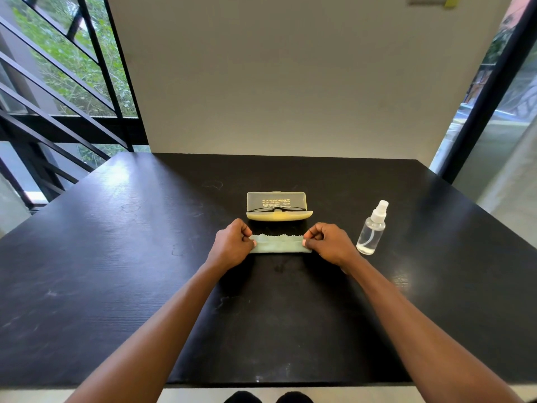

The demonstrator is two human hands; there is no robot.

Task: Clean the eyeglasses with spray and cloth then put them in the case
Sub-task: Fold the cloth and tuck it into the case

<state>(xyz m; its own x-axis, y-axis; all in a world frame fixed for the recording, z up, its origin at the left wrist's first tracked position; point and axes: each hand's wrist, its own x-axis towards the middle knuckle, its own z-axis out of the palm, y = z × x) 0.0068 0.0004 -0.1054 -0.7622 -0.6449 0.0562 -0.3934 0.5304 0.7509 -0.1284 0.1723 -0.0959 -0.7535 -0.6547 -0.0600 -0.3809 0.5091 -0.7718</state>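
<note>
my left hand [232, 242] and right hand [329, 244] pinch the folded cloth [279, 246] ends; eyeglasses [276, 209] sit in the open case [277, 205] at twelve o'clock; risk: my right elbow tipping the spray bottle [372, 228] at three o'clock.

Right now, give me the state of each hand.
Left hand: pinching the left end of the cloth.
Right hand: pinching the cloth's right end.

Open yellow plastic eyeglass case [279, 210] stands mid-frame; clear spray bottle [372, 229] stands right of it, gap between. Black wooden table [116, 257] bare lower left, lower right.
</note>
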